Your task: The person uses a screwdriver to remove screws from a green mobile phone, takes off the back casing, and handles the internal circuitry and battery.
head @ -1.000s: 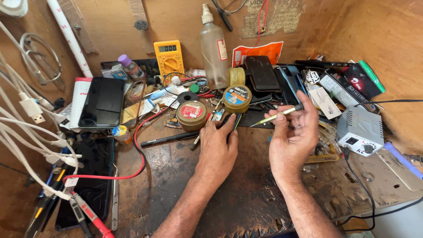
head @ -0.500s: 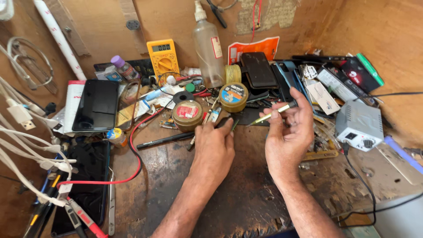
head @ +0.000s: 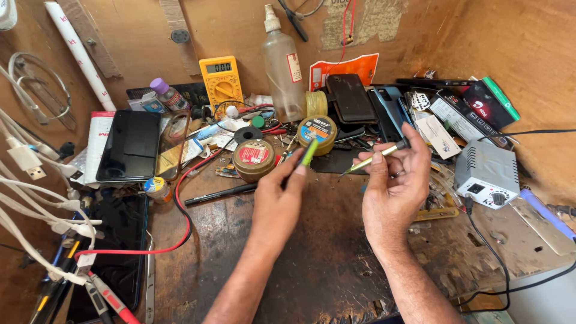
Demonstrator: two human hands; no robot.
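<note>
Left grip pinched on a green-handled tool, right grip clamped on a slim screwdriver, both above the counter. Tools readied, nothing engaged; next probably needs a steady tip.

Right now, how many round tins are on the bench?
2 that I can see: a red-labelled tin ahead of the left hand, and a blue-labelled tin behind it. Clutter may hide more.

multimeter behind tin, phone left
</note>
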